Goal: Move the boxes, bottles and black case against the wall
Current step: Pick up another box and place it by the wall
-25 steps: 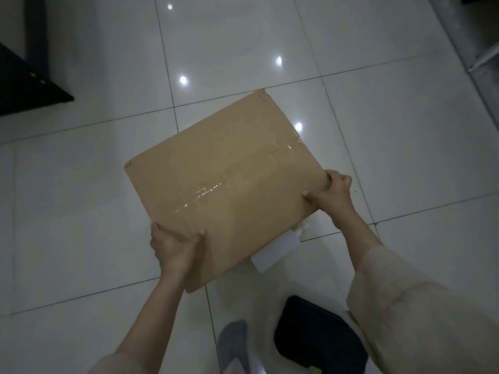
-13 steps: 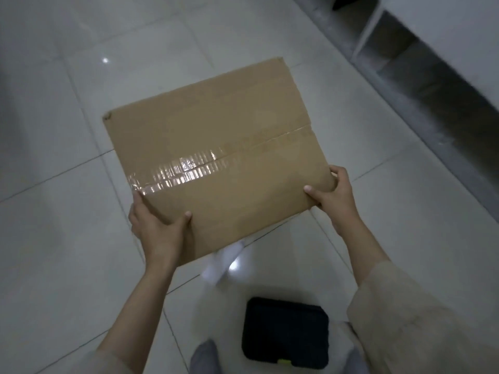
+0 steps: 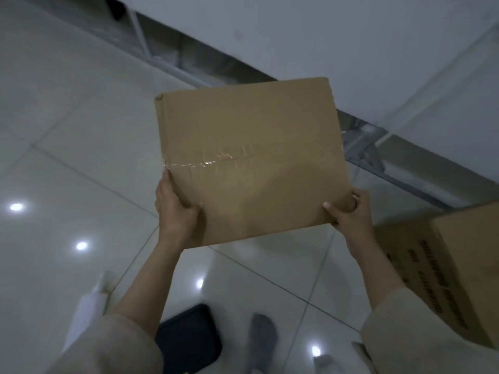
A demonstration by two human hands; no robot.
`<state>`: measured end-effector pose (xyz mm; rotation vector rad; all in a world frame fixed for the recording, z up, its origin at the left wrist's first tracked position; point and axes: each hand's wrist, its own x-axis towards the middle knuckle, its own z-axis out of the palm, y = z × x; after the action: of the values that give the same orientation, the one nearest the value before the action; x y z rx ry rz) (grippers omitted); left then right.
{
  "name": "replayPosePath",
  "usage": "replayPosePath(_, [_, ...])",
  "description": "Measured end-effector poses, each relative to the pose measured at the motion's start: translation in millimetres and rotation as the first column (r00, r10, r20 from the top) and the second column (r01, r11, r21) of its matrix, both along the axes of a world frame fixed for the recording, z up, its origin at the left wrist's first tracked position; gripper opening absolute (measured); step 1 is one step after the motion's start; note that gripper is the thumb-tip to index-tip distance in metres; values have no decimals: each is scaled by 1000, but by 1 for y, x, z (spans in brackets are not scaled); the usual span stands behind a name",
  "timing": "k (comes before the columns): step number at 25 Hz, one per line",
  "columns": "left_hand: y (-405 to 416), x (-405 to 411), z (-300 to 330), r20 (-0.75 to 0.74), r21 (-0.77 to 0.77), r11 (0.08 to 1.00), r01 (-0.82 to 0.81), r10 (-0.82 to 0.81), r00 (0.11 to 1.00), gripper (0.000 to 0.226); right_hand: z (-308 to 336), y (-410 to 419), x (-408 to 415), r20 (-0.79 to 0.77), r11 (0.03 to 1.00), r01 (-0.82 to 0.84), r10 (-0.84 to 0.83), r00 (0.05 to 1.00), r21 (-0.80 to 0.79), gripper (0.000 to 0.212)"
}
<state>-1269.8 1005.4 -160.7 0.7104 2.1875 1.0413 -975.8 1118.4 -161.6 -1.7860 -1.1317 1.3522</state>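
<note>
Cardboard box (image 3: 251, 160), taped along its seam, sits mid-frame, carried off the floor; left hand (image 3: 175, 209) grips its lower left edge, right hand (image 3: 348, 211) its lower right corner. Since a second ago the wall (image 3: 337, 36) has swung into the upper right, so set-down looks close. Another box (image 3: 459, 268) stands at right; black case (image 3: 189, 344) lies on the floor below.
</note>
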Motion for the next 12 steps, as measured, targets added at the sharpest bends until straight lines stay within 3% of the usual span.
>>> replayPosePath(7, [105,131,-55,9,-163,931,325,-329,944,98,-54,16,155,44,957,274,-271,962,-93,66])
replayPosePath(12, [143,167,-92,20,-344,747,569,-600,800,94,-99,17,199,-10,923,340,-348,938,-181,66])
